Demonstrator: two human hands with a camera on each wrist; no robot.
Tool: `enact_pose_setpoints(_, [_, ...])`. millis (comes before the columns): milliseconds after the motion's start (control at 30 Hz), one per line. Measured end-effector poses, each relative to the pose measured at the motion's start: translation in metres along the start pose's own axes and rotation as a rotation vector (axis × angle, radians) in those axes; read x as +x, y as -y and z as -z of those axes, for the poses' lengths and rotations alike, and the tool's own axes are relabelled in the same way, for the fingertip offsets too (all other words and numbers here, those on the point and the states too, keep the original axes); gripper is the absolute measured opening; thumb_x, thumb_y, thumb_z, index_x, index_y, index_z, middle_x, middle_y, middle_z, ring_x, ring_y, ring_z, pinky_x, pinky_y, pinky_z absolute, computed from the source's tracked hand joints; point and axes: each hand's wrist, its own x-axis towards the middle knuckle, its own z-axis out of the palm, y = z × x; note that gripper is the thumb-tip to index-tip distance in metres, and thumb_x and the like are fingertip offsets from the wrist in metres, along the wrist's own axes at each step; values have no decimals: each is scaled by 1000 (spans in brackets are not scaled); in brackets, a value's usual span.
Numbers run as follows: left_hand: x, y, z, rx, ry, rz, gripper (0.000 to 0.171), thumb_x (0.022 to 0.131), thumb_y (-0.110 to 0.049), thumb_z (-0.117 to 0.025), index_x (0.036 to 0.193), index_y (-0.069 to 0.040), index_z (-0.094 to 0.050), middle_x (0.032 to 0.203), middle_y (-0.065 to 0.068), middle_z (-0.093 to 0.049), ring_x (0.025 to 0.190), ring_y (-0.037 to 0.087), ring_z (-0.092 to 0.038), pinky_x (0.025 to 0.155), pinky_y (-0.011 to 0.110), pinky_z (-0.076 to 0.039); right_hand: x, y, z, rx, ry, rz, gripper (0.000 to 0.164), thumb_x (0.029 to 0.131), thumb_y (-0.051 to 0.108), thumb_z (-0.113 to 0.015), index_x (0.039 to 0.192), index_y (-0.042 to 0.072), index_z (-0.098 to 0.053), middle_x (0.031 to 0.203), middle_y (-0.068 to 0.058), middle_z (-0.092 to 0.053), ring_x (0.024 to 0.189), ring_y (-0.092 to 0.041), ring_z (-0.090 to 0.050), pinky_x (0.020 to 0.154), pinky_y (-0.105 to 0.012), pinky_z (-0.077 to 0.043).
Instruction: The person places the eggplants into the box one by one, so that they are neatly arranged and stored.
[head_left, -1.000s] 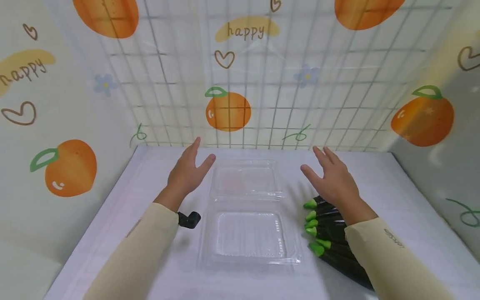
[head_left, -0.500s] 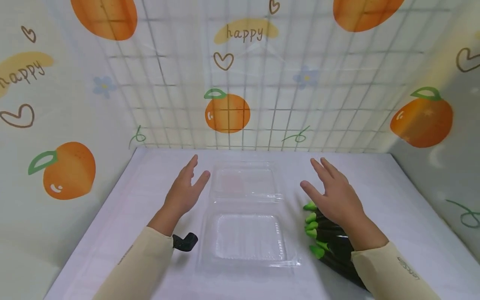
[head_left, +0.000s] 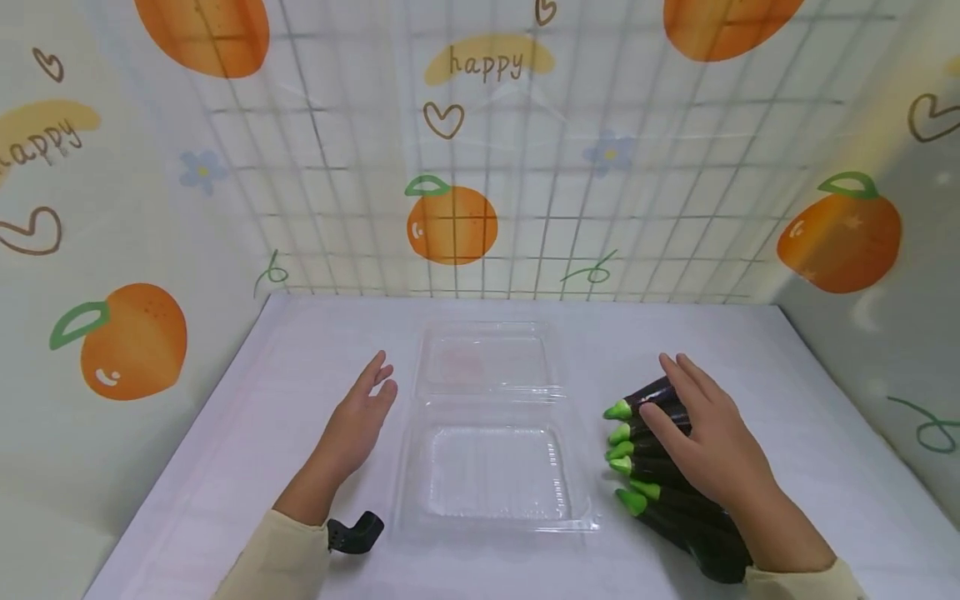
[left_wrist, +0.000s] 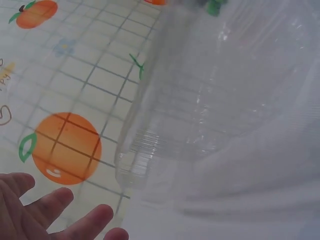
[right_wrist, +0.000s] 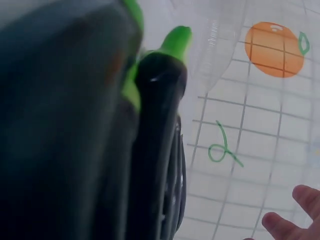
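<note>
Several long dark eggplants (head_left: pixel 667 500) with green stem ends lie side by side on the right of the table, stems pointing left. My right hand (head_left: pixel 716 446) is above them with fingers extended, holding nothing; it covers part of the pile. In the right wrist view the eggplants (right_wrist: pixel 155 125) fill the left side, blurred up close. A clear plastic clamshell box (head_left: pixel 495 525) lies opened flat in the middle, its lid half towards the back. Left of the box my left hand (head_left: pixel 352 429) hovers with relaxed, fairly straight fingers and nothing in it. The left wrist view shows the box (left_wrist: pixel 200 110) beside that hand's fingertips.
A white cloth covers the table (head_left: pixel 247 467). Behind it hangs a gridded curtain (head_left: pixel 525 167) printed with oranges, and similar printed sheets close off both sides. A black wrist camera mount (head_left: pixel 356 533) sticks out from my left wrist.
Both hands have drawn back towards me. The left has also shifted a little left, and the right has moved right over the eggplants. Box and eggplants stay in place.
</note>
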Motion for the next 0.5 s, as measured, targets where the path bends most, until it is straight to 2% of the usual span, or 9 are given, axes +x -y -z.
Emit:
enact_pose_setpoints(233, [-15,17,-7,-21,-3,2,65,107,-45,-44,163,-32,-15,161,3,-39,135,31,-55,103,51,-51,-22,-16,5,55,-48,15,73,104,41,-52,164,16,-18,167,-23,-17,146,-56,-21,102,-82,-23])
enact_pose_setpoints(500, [-28,31,-11,-39,7,33,66,106,-42,-51,162,-34,-18,159,2,-41,129,29,-57,89,39,-58,-43,-29,3,44,-55,-26,75,103,41,-54,164,14,-17,167,-24,-16,147,-55,-20,103,-82,-22])
